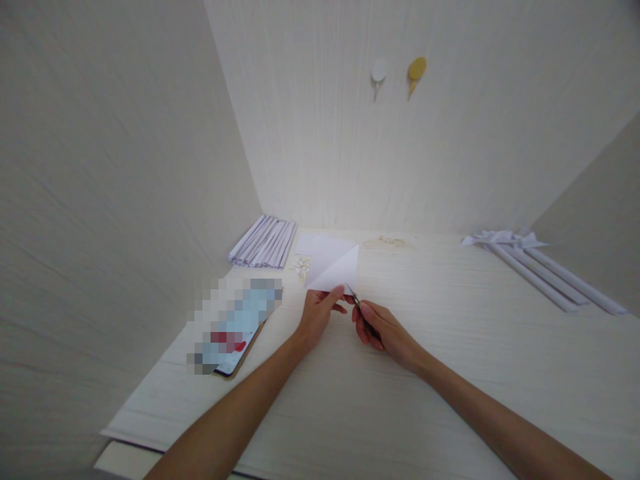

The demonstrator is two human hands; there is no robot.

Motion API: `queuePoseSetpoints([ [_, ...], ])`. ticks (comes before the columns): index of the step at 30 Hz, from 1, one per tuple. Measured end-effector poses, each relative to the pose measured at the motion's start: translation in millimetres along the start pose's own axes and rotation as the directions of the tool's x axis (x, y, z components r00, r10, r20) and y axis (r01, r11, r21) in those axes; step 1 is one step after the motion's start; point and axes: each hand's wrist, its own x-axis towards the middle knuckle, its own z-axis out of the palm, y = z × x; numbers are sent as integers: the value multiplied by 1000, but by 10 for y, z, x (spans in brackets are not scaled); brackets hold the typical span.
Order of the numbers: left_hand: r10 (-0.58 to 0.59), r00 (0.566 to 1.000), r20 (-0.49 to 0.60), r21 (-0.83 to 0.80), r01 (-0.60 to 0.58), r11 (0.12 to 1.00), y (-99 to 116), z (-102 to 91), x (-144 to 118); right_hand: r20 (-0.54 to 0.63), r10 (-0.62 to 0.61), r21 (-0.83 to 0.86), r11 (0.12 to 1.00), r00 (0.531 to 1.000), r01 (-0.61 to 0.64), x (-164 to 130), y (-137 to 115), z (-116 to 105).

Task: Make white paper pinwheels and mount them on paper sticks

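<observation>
The left hand point(316, 313) pinches the folded paper point(334, 268) at its lower corner while, just right of it, the right hand point(383, 330) grips scissors point(356, 303); loose paper could skew the cut.

The scissors point(364, 313) are mostly swallowed by the right hand point(383, 330); only a thin dark blade tip shows at twelve o'clock from its fingers, and the handles are hidden. The paper's point(334, 268) lower corner is covered by the left hand's point(315, 313) thumb. At nine o'clock from the hands, a phone point(233, 327) is blurred into blocks, its screen unreadable. Both forearms run off the bottom edge, and the bench's point(450, 373) near edge is cut off too.
</observation>
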Motion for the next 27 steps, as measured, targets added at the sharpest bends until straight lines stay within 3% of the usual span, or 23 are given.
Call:
queuePoseSetpoints([
  [27,-4,1000,-4,24,4,1000,2,3,-2,-22,-21,-116,993,1000,18,-19,8,-3],
])
